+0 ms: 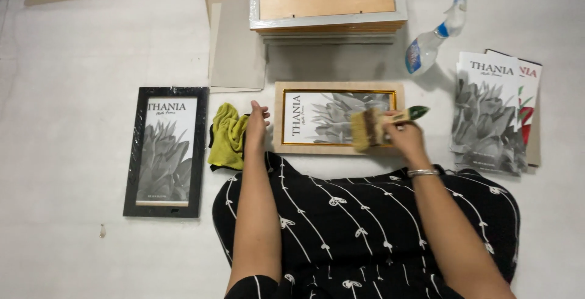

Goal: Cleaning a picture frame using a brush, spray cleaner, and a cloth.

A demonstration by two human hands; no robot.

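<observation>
On the pale floor, one black frame [166, 151]; one yellow-green cloth [227, 136] beside the open, empty left hand [256, 125]; one wooden frame [337, 117]; right hand [405, 136] gripping one brush [373, 128]; one spray bottle [434, 35]; stacked prints [492, 113] overlap, count unclear.

Right hand [405, 137] holds a brush [368, 128] on the wooden frame [338, 117]; left hand [256, 125] rests beside it

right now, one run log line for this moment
right hand: holds brush on wooden frame | left hand: at frame's edge, beside yellow cloth
</observation>
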